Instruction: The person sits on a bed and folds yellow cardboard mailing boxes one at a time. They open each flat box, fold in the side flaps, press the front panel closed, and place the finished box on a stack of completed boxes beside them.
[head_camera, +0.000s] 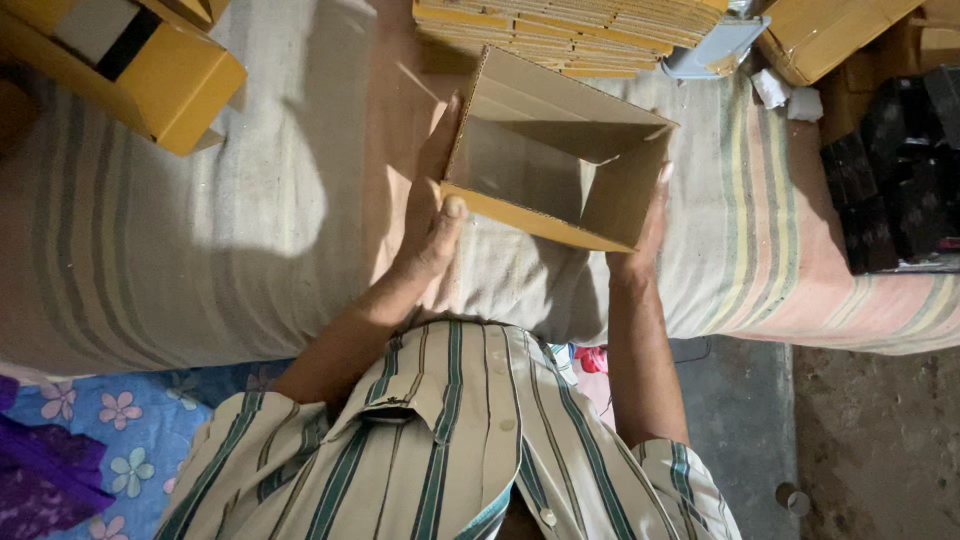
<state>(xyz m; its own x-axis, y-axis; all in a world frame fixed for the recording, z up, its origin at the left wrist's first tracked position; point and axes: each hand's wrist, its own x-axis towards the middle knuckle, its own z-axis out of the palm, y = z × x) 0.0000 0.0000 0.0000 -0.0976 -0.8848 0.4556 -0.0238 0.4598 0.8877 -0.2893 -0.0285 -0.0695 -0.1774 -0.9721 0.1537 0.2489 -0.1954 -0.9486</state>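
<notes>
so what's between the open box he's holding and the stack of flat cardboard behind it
Nothing lies there. In the head view, only a narrow strip of the striped cloth shows between the open box and the stack of flat cardboard.

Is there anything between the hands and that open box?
Nothing visible. The left hand already grips the left wall of the box, thumb on its rim, and the right hand presses flat on the right wall. The box looks empty.

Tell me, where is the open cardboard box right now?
In the head view, the open cardboard box sits centre-top, held between the left hand and right hand, above the striped cloth.
</notes>
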